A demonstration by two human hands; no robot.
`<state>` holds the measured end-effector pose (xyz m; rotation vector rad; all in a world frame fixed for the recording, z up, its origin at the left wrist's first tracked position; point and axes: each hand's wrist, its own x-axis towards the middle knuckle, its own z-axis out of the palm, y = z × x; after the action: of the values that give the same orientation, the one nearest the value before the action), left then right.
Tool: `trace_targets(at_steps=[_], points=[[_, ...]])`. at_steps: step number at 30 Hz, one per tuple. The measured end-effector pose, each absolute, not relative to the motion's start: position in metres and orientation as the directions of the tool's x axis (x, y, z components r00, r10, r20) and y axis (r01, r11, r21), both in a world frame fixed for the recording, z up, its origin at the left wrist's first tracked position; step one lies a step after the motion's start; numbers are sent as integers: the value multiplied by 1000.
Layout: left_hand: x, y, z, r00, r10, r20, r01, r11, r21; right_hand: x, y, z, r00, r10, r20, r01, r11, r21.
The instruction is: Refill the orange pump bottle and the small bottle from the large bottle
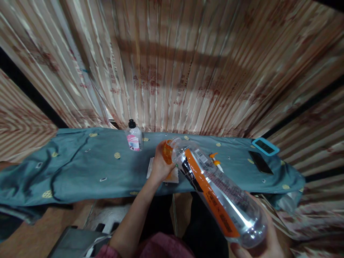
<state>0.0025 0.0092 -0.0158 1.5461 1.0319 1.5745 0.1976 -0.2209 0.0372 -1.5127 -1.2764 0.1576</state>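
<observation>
Diagonally over the counter (88,193) edge, 2-handed

Gripping the large clear bottle (215,193) near its base with the right hand (271,234), tilted toward the orange container (168,154) wrapped by the fingers (160,147) of the left hand (159,165). Wide room on teal cloth (80,168) left of the black-capped bottle (134,140); tighter by the phone (260,162) at right. Pleated curtain (166,71) behind.
</observation>
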Motion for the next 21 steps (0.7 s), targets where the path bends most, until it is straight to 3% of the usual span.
trace_targets(at_steps=[3,7,10,14,21], points=[[2,8,-13,-47,903,428,52,-425,904,213,-222,33,262,782,565,697,252,-671],[2,7,-10,-46,913,405,48,-403,914,216,-221,36,239,779,580,708,269,-653],[3,7,-10,-54,917,396,44,-394,918,200,-219,45,299,762,574,707,227,-670],[4,7,-11,-58,911,408,54,-405,913,178,-218,54,526,698,486,612,86,-786],[4,8,-16,-47,892,450,105,-444,890,178,-219,49,557,723,408,493,108,-863]])
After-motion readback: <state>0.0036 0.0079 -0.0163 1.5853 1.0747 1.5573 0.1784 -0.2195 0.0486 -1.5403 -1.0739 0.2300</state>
